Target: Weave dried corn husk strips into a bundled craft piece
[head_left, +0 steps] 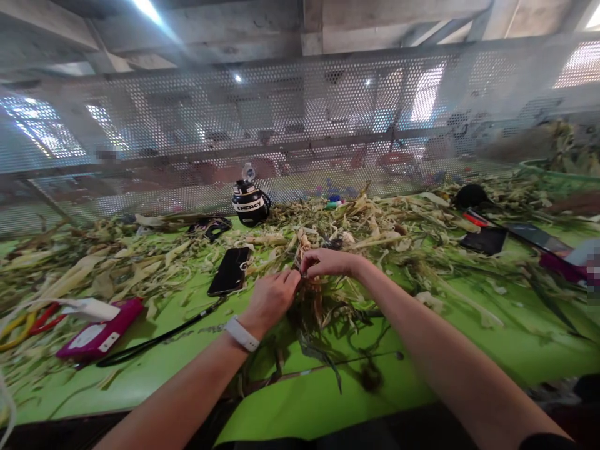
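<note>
My left hand [276, 294], with a pale band on the wrist, is closed at the middle of the green table [187, 350]. Its fingertips meet those of my right hand [325, 262], which is bent down in a pinch. Between and below the fingers hangs a bundle of dried leaf strips [315, 306], brown and yellowish, like husk. Both hands grip it near its upper part. What exactly the fingertips pinch is too small to make out. A dark strip trails from the bundle toward the table's front edge.
Loose dried leaves [370, 231] cover much of the table. A black phone [229, 270] lies left of my hands, near a magenta power block [100, 331] with a cable. A black bottle [250, 203] stands behind, before a perforated screen [281, 112]. Dark flat items [485, 239] lie right.
</note>
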`<state>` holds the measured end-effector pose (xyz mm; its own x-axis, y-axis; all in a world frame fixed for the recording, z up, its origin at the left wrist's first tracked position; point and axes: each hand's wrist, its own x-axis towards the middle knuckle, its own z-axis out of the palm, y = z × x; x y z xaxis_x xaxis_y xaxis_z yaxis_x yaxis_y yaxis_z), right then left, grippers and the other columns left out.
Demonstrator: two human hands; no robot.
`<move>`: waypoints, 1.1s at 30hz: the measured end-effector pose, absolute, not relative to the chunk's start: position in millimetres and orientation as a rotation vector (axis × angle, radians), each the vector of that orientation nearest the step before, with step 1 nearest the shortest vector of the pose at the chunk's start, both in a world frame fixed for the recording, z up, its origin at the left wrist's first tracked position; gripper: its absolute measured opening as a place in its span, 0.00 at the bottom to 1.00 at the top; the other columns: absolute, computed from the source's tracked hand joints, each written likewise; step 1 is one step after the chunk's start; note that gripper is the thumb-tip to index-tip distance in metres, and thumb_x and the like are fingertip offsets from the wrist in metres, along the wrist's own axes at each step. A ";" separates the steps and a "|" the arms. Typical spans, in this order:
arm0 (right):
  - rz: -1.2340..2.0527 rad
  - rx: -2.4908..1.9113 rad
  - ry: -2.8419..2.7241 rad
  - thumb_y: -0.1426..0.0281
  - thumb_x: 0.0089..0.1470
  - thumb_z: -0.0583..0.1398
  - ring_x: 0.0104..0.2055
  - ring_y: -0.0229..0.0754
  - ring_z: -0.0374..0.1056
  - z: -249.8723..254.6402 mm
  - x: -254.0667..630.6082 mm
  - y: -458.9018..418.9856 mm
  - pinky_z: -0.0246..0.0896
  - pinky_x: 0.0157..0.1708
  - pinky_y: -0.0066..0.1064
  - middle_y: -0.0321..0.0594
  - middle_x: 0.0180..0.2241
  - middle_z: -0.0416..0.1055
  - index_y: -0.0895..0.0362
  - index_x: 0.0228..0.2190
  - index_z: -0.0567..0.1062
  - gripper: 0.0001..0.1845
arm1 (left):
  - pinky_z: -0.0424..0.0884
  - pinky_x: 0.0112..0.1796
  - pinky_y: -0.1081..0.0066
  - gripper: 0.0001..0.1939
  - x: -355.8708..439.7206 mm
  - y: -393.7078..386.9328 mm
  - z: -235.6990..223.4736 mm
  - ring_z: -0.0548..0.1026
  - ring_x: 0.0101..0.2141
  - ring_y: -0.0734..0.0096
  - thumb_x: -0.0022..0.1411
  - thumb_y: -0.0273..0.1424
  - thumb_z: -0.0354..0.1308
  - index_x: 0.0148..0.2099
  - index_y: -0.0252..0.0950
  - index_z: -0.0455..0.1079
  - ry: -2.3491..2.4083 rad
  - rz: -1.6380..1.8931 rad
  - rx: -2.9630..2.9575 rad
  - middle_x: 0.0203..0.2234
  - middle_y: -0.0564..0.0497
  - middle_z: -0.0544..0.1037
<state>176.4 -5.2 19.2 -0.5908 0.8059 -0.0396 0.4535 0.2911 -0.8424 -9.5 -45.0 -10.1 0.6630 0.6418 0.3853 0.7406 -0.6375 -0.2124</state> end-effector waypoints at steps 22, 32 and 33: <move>1.344 -0.916 -2.243 0.63 0.46 0.65 0.34 0.35 0.66 17.5 191.6 0.8 0.61 0.37 0.27 0.36 0.31 0.71 0.61 0.33 0.74 0.15 | 0.64 0.28 0.73 0.09 -8.4 -46.5 -6.5 0.73 0.29 0.69 0.65 0.26 0.45 0.35 0.34 0.66 -1.193 -0.432 -2.551 0.26 0.47 0.74; 0.936 -1.181 -2.365 0.55 0.46 0.62 0.28 0.34 0.60 31.1 189.3 -7.5 0.54 0.27 0.24 0.35 0.26 0.65 0.59 0.26 0.68 0.19 | 0.64 0.28 0.71 0.10 -7.5 -47.4 -5.3 0.74 0.29 0.67 0.65 0.28 0.44 0.37 0.34 0.66 -1.252 -0.401 -2.560 0.29 0.46 0.75; 0.927 -1.192 -2.414 0.53 0.48 0.60 0.27 0.34 0.58 31.2 187.9 -7.8 0.52 0.25 0.25 0.34 0.24 0.64 0.59 0.24 0.67 0.21 | 0.64 0.28 0.71 0.09 -7.5 -47.5 -5.2 0.74 0.29 0.67 0.65 0.28 0.44 0.37 0.34 0.66 -1.256 -0.409 -2.558 0.29 0.46 0.75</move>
